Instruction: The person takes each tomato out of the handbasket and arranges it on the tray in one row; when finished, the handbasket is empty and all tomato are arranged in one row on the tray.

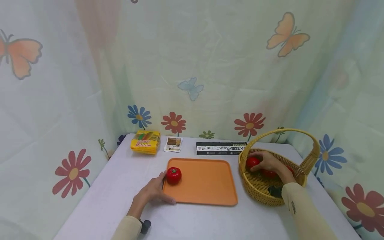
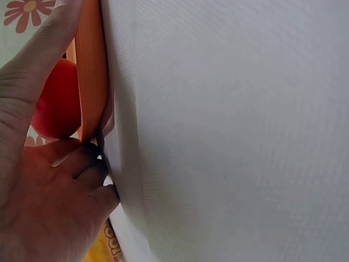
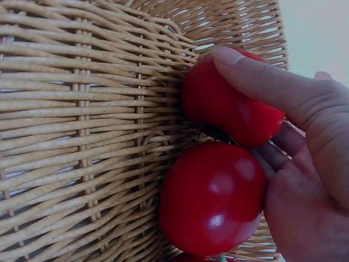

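Note:
On the orange tray [image 1: 207, 183] a red tomato [image 1: 173, 175] sits near the left edge. My left hand [image 1: 154, 190] holds the tray's near left corner, its thumb along the front side and its fingers at the left side. Inside the wicker basket [image 1: 259, 196], my right hand [image 1: 271, 163] grips another tomato [image 3: 229, 101], thumb on top and fingers mostly hidden behind it. Right beside that one lies a further tomato [image 3: 212, 196] against the woven wall. More red shows at the bottom of the right wrist view, largely cut off.
A dark object [image 1: 274, 191] lies in the basket's near part, under its tall arched handle [image 1: 283, 130]. Along the table's back are a yellow packet [image 1: 145, 142], a small white-and-brown sachet [image 1: 173, 144] and a long black-and-white pasta box [image 1: 221, 148]. Flowered curtains enclose the table.

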Available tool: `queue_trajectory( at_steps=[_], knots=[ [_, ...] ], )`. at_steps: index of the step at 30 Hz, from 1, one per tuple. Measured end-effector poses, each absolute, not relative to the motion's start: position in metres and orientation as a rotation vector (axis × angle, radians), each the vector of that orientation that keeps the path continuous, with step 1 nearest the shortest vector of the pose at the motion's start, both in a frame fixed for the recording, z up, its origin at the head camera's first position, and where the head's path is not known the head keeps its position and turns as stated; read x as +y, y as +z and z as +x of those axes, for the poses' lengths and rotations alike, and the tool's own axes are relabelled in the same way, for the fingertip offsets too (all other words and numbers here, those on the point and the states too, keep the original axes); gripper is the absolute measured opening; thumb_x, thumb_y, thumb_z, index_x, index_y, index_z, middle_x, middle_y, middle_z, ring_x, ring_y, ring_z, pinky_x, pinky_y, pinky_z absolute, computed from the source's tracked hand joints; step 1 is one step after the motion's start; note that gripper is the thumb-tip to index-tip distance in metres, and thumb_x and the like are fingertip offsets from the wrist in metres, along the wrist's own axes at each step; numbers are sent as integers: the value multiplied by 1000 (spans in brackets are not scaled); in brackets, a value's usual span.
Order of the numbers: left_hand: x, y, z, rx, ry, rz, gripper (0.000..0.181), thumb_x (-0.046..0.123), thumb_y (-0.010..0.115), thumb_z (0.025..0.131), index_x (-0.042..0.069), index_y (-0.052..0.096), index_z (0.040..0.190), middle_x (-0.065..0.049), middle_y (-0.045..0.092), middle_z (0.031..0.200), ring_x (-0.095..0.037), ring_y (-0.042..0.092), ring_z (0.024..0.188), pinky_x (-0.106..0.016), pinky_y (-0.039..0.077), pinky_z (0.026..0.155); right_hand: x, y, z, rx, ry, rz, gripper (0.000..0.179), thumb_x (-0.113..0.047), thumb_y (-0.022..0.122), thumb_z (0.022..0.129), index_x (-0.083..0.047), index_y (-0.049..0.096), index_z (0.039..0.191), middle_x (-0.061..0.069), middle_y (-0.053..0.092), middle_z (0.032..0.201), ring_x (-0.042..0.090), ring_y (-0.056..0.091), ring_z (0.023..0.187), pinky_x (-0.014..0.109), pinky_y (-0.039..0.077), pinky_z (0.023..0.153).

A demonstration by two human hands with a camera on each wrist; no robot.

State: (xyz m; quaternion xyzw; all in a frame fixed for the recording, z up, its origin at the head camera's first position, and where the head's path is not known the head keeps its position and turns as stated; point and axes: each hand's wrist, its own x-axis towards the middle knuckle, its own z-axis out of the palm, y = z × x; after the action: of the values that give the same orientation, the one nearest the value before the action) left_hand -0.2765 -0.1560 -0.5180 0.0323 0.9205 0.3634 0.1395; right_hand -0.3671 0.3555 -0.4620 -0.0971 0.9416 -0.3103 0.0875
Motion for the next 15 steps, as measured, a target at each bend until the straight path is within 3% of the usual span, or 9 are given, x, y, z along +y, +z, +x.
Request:
queue_trajectory(
  at_steps=[10, 15],
  knots=[
    [-156, -517, -276, 2667, 1013, 70, 134, 49, 104, 64, 12, 31, 170, -21, 41, 169, -45, 37, 156, -69, 39, 121, 356, -469, -374, 2805, -909, -244, 73, -20, 94, 86, 1, 61, 148, 34, 56, 143, 52, 54, 123, 70, 53, 105],
    [-155, -515, -275, 2673, 1011, 63, 132, 48, 103, 65, 13, 32, 170, -20, 41, 169, -45, 37, 156, -69, 40, 120, 359, -467, -375, 2796, -901, -207, 79, -25, 94, 85, 7, 58, 147, 35, 58, 140, 50, 57, 119, 66, 56, 103]
  ],
)
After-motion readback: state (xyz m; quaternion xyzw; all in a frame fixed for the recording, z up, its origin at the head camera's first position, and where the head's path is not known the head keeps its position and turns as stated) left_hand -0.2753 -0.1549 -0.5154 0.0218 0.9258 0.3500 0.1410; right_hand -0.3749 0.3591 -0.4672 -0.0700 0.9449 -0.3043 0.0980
